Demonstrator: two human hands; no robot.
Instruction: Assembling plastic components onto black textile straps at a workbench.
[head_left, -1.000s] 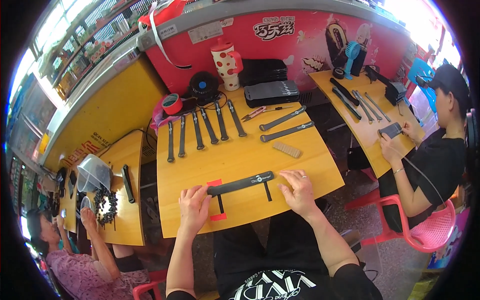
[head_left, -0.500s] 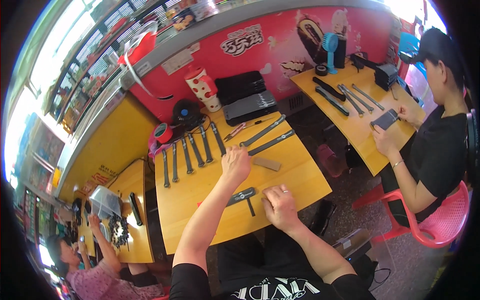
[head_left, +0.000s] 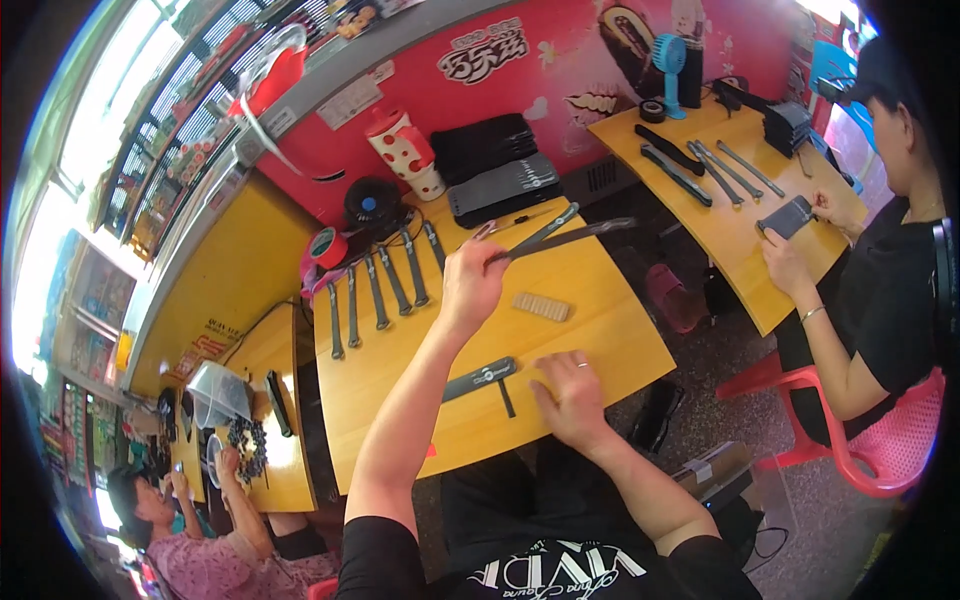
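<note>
My left hand (head_left: 472, 287) is closed on one end of a dark grey strap (head_left: 565, 238), lifted off the table and pointing to the right. Beneath it lies a second dark strap (head_left: 545, 226). My right hand (head_left: 574, 402) is over the near part of the table, fingers apart, holding nothing. Just left of it a short dark strap piece (head_left: 478, 380) with pale print lies flat, a narrow black strip (head_left: 507, 398) pointing down from it. A small tan ribbed block (head_left: 541, 306) lies between my hands. Several dark straps (head_left: 378, 292) stand in a row at the left.
Along the back are a red tape roll (head_left: 325, 247), a black fan (head_left: 372, 203), a polka-dot tumbler (head_left: 405, 155), and stacked black pouches (head_left: 503, 190). Co-workers sit at a right table (head_left: 745, 235) and a lower-left table (head_left: 290, 470), the right one handling a dark piece (head_left: 786, 217).
My left hand has taken hold of a strap and raised it from the table. My right hand has shifted slightly, fingers more spread. The tan block now shows ribs.
</note>
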